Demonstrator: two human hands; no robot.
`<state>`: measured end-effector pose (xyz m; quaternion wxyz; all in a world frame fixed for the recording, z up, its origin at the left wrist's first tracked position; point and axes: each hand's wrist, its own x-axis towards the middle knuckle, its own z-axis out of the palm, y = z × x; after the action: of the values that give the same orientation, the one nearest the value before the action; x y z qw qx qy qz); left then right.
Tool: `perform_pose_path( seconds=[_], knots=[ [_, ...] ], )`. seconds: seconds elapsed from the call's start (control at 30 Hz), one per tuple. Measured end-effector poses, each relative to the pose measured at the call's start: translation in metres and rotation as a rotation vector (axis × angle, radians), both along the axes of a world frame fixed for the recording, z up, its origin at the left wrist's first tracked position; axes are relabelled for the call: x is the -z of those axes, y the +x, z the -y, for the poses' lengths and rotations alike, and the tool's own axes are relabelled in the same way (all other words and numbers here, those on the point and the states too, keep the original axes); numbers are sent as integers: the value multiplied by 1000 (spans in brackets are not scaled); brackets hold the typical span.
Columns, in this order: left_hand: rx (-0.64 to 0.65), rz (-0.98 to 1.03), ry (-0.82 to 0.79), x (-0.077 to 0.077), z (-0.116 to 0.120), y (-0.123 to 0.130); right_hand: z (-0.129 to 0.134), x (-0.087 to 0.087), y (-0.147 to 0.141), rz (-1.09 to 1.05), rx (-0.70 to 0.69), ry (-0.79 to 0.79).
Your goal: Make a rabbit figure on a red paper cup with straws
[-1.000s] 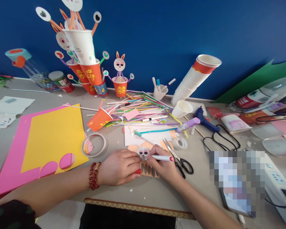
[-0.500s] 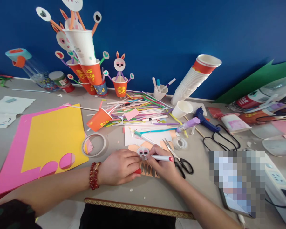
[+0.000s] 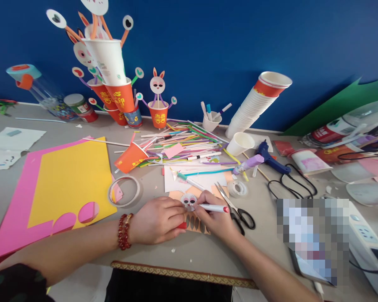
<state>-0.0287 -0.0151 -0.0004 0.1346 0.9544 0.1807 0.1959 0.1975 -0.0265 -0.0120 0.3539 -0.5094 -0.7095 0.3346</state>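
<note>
A small white paper disc with a face drawn on it, pink around two dark eyes (image 3: pixel 189 199), lies on an orange sheet with leaf-shaped cutouts (image 3: pixel 193 225). My left hand (image 3: pixel 159 220) keeps its fingertips on the disc's left edge, fingers together. A red marker cap (image 3: pixel 182 225) pokes out from under those fingers. In my right hand (image 3: pixel 216 218) is a white marker with a red end (image 3: pixel 212 207), held like a pen, its tip at the face's lower right. Black-handled scissors (image 3: pixel 236 209) lie just right of that hand.
Yellow card (image 3: pixel 72 180) and a tape ring (image 3: pixel 124 191) lie left. Behind are many coloured sticks (image 3: pixel 182 142), paper-cup figures (image 3: pixel 159 113) and a tall cup stack (image 3: pixel 255 105). To the right are a blue glue gun (image 3: pixel 272 161) with a cord, a blurred-out flat device and a power strip (image 3: pixel 365 239).
Almost nothing differs. Both hands, the marker and the paper face stay in place; the whole view has shifted very slightly.
</note>
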Motion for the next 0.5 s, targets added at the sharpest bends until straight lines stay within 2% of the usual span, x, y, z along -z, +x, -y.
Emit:
perform_pose_path(
  seconds=[0.5],
  knots=[
    [1, 11, 15, -1, -1, 1, 0, 3, 1, -20, 20, -7]
  ],
)
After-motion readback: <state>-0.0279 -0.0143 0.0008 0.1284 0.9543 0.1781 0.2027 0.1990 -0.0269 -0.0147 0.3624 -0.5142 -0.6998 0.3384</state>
